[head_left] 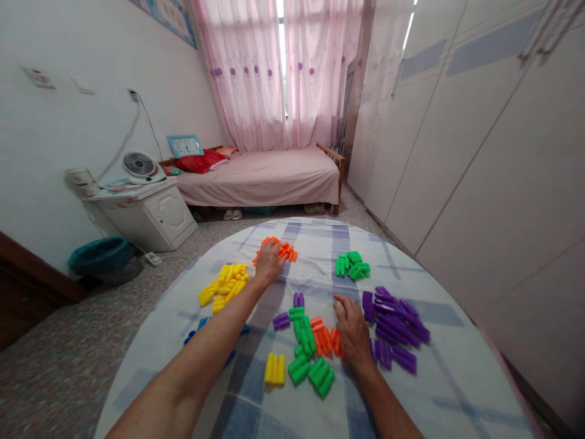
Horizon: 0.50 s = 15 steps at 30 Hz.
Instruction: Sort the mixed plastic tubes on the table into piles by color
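My left hand [268,261] reaches far across the table and rests on the orange pile [286,250] of plastic blocks, fingers curled down onto them. My right hand [351,332] lies near the table's middle, fingers bent over the mixed heap of orange and green blocks [311,347]; what it grips is hidden. Sorted piles lie around: yellow blocks [226,283] on the left, green blocks [353,265] at the far right, purple blocks [395,326] right of my right hand. A few blue blocks [196,329] are partly hidden under my left forearm.
The round table carries a blue-checked white cloth [434,378]. Beyond it stand a bed with pink cover [265,177], a white cabinet with a fan [146,207], a teal basin [98,255] on the floor and white wardrobes [479,152] along the right.
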Motion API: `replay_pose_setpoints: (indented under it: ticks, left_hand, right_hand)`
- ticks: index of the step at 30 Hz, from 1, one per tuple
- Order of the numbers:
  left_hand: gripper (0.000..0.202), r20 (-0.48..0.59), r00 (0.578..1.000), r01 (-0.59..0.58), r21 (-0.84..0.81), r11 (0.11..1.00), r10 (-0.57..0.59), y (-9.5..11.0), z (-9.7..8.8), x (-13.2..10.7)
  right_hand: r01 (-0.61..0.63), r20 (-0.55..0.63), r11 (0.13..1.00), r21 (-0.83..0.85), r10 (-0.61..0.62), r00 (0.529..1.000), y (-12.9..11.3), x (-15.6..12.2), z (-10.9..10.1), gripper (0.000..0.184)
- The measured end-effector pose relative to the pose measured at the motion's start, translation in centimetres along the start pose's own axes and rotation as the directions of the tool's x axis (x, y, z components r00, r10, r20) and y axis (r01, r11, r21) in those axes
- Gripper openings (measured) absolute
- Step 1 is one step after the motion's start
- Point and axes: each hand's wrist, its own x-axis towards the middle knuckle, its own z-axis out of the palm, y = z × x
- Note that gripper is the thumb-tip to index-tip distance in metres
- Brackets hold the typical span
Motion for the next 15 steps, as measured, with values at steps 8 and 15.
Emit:
replay_pose_setpoints:
  ticks: [8, 15]
  left_hand:
    - [0.044, 0.421, 0.716, -0.457, -0.320, 0.830, 0.557, 8.3, 0.7, -10.7]
    - [0.030, 0.400, 0.778, -0.503, -0.064, 0.862, 0.484, 10.9, 2.4, -12.8]
  right_hand:
    - [-0.066, -0.048, 0.986, 0.152, 0.074, 0.996, -0.5, -0.2, -0.5, 0.041]
    - [-0.078, -0.067, 0.979, 0.188, 0.092, 0.993, -0.2, -0.1, -0.5, 0.043]
